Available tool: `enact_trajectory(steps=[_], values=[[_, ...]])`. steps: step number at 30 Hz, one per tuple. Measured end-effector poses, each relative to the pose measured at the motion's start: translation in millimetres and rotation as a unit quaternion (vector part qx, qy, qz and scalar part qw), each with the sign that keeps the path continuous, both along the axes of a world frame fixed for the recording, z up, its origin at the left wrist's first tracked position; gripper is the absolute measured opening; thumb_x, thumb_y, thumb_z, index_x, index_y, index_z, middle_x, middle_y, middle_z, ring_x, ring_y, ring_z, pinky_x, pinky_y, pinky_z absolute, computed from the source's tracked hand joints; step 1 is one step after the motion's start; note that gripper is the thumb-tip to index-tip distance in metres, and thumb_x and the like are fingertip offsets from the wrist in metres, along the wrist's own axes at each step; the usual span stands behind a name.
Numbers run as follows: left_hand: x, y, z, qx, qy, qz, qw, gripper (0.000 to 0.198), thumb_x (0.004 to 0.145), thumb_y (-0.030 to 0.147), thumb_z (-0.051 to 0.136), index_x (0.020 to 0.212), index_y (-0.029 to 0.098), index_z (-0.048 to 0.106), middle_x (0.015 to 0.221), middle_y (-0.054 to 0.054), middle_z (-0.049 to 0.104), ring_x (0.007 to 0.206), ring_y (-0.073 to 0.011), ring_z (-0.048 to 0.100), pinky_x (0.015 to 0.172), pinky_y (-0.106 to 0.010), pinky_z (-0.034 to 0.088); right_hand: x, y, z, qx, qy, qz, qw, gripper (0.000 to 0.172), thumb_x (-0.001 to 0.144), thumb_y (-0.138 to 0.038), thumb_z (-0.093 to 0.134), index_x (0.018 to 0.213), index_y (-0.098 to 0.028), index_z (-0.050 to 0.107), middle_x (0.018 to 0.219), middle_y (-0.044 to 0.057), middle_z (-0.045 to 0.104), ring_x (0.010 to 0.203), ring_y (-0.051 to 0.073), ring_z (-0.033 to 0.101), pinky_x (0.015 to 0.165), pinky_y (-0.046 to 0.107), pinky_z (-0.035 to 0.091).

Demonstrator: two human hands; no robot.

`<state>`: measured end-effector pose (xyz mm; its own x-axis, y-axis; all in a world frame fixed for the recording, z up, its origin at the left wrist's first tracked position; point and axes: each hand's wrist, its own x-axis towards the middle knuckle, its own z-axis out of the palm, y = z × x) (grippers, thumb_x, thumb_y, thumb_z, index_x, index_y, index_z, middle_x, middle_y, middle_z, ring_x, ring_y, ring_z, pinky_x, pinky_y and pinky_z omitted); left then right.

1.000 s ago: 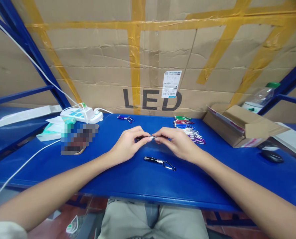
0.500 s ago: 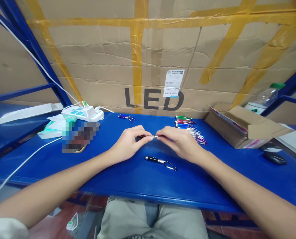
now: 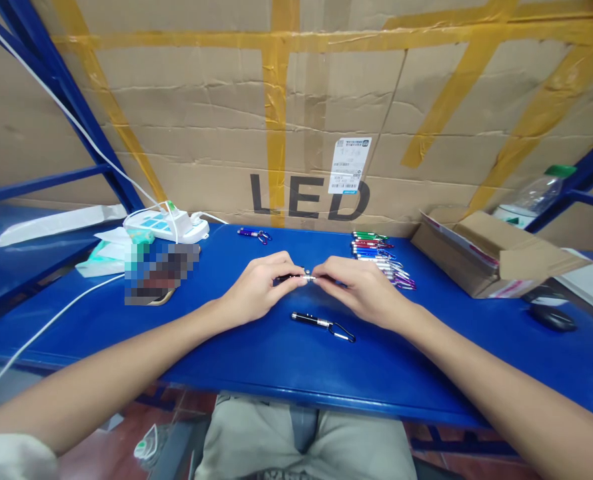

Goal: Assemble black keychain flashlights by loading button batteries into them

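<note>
My left hand (image 3: 257,288) pinches the dark body of a small penlight (image 3: 304,277) between thumb and fingers. My right hand (image 3: 361,287) is closed on its silver end, which points right; much of the penlight is hidden by the fingers. Just below the hands, on the blue table (image 3: 256,363), lies a black penlight (image 3: 310,320) with a carabiner clip (image 3: 342,332). To the right, behind my right hand, several penlights in green, red, blue, silver and purple (image 3: 369,244) lie in a row. A single blue penlight (image 3: 248,233) with a clip rests at the back.
Left of the hands are a power strip (image 3: 189,230), a tissue pack (image 3: 101,261) and a partly blurred phone (image 3: 162,273). On the right stand an open cardboard box (image 3: 476,260), a black mouse (image 3: 551,317) and a plastic bottle (image 3: 541,193). A large taped carton (image 3: 206,133) forms the back.
Both hands stay at almost the same spot, gripping the penlight. The fingers have shifted slightly at its silver end, and the view has moved a little.
</note>
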<state>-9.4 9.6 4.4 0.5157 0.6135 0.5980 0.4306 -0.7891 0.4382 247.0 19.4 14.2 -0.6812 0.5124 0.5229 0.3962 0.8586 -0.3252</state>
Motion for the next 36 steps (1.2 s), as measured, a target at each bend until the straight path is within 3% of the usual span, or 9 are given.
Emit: enact_trajectory(steps=[4,7,11,18,20,26,32,36], values=[[-2.3,0.3,-1.0,0.043,0.019,-0.009,0.999,0.022,0.109,0.031,0.062,0.114,0.018,0.079,0.1,-0.007,0.073,0.09,-0.0185,0.07,0.082,-0.029,0.055,-3.5,-2.0,1.2,-0.057,0.022,-0.016,0.998,0.018,0.108,-0.031,0.059,0.105,-0.023,0.074,0.1,0.006,0.078,0.086,0.021,0.071,0.081,0.033,0.052],[-4.3,1.6,-2.1,0.087,0.034,-0.009,0.996,0.021,0.109,0.03,0.062,0.116,0.017,0.077,0.102,-0.008,0.074,0.093,-0.019,0.071,0.085,-0.031,0.055,-8.0,-3.2,3.2,-0.205,0.085,-0.028,0.975,0.016,0.101,-0.035,0.068,0.095,-0.021,0.073,0.083,0.002,0.075,0.073,0.018,0.067,0.07,0.031,0.052],[-6.7,2.5,-1.3,0.157,0.063,-0.005,0.985,0.02,0.11,0.03,0.061,0.118,0.018,0.075,0.101,-0.008,0.076,0.093,-0.0187,0.071,0.086,-0.033,0.053,-12.6,-2.9,7.8,-0.414,0.161,-0.003,0.896,0.025,0.089,-0.043,0.082,0.089,-0.019,0.073,0.076,0.001,0.073,0.064,0.015,0.065,0.063,0.028,0.055],[-6.3,-1.7,0.6,0.238,0.065,0.005,0.969,0.018,0.11,0.028,0.061,0.12,0.02,0.074,0.103,-0.008,0.078,0.093,-0.0194,0.072,0.088,-0.034,0.054,-13.3,0.9,12.0,-0.632,0.231,0.001,0.74,0.032,0.072,-0.037,0.098,0.078,-0.015,0.075,0.07,0.0,0.071,0.055,0.007,0.057,0.051,0.019,0.049],[-5.6,-2.5,-0.2,0.241,0.067,0.008,0.968,0.019,0.11,0.029,0.06,0.12,0.02,0.074,0.103,-0.008,0.078,0.093,-0.0194,0.072,0.088,-0.034,0.054,-12.2,1.9,11.5,-0.657,0.225,0.009,0.719,0.033,0.071,-0.036,0.1,0.079,-0.015,0.075,0.071,0.0,0.071,0.056,0.007,0.058,0.052,0.018,0.05],[-4.5,-2.8,-0.5,0.218,0.075,0.014,0.973,0.019,0.111,0.026,0.058,0.119,0.018,0.073,0.104,-0.009,0.077,0.095,-0.0195,0.071,0.087,-0.034,0.053,-14.1,0.7,8.5,-0.613,0.251,0.004,0.75,0.042,0.068,-0.039,0.103,0.086,-0.016,0.073,0.076,0.0,0.074,0.061,0.008,0.064,0.059,0.019,0.055],[-0.1,-3.1,-0.9,0.115,0.013,0.029,0.993,0.021,0.111,0.031,0.06,0.114,0.019,0.076,0.1,-0.007,0.075,0.091,-0.0179,0.071,0.085,-0.031,0.056,-19.0,-0.5,4.8,-0.432,0.252,-0.01,0.866,0.04,0.078,-0.051,0.093,0.087,-0.02,0.07,0.078,0.002,0.074,0.072,0.017,0.071,0.071,0.032,0.061],[2.2,-2.8,-0.7,0.063,-0.022,0.03,0.997,0.021,0.108,0.033,0.064,0.109,0.018,0.079,0.097,-0.006,0.074,0.086,-0.0174,0.07,0.08,-0.029,0.056,-17.8,-0.7,0.9,-0.34,0.218,-0.024,0.915,0.033,0.091,-0.052,0.081,0.09,-0.02,0.072,0.081,0.003,0.075,0.074,0.019,0.071,0.074,0.034,0.06]])
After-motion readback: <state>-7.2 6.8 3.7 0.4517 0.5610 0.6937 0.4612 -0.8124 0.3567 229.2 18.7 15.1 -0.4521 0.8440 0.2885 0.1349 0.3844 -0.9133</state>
